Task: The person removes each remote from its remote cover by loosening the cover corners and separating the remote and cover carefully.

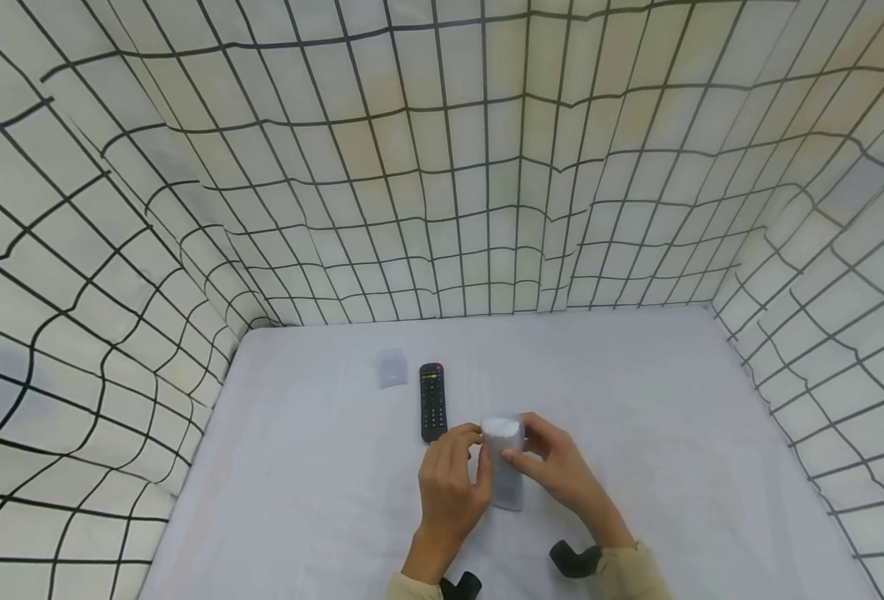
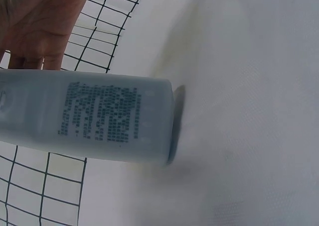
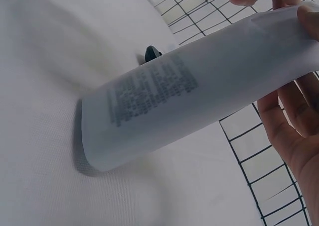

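Observation:
A tall, frosted white package (image 1: 505, 487) with a block of small dark print stands roughly upright on the table between both hands. Its printed sides fill much of the left wrist view, package (image 2: 99, 116), and right wrist view, package (image 3: 154, 91). My left hand (image 1: 452, 479) has its fingertips at the upper left rim. With thumb in front and fingers at the far right side, my right hand (image 1: 557, 467) grips the top. The print is too blurred to read. Just beyond the left hand lies a black remote control (image 1: 432, 400).
A small clear plastic piece (image 1: 392, 368) lies left of the remote. White cloth covers the table (image 1: 636, 383). White walls with a black grid (image 1: 471, 192) enclose the back and both sides. Black wrist devices (image 1: 575, 559) sit near the sleeves.

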A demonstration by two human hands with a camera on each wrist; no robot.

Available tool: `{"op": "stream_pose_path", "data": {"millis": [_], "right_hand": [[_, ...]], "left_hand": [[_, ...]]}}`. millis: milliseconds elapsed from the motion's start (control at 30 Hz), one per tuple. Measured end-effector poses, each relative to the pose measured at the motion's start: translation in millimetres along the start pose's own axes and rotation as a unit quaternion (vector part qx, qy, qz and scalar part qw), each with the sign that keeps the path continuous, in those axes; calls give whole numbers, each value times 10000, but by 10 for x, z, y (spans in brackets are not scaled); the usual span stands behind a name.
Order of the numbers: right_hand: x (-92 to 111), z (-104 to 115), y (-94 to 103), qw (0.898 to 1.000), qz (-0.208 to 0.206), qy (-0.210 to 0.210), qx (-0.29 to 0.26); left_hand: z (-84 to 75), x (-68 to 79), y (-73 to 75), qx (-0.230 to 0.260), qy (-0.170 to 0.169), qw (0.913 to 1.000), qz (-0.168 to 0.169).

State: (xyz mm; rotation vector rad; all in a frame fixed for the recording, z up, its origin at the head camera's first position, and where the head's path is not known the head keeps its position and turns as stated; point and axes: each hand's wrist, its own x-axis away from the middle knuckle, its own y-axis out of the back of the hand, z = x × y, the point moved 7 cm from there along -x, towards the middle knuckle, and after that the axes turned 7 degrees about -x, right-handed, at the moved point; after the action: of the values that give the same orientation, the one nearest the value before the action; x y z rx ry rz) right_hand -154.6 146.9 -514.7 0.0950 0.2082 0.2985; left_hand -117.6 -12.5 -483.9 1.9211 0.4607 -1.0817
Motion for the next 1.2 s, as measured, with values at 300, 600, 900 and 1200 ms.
{"op": "stream_pose_path", "data": {"millis": [300,600,900,1200], "right_hand": [[15,5,-6,10000,74,5,24],[25,13,16,10000,59,-35,56],[15,-3,2,9999,83,92,56],[41,4,-16,9998,127,173,35]], "left_hand": [[7,-33,27,139,-165,9996,-184],[-39,-61,78,154,-737,9963,-406],[-125,-99,199,60,-1528,9809,-1205],[-147,-125,237,-259,-1746,9696,-1696]]}}
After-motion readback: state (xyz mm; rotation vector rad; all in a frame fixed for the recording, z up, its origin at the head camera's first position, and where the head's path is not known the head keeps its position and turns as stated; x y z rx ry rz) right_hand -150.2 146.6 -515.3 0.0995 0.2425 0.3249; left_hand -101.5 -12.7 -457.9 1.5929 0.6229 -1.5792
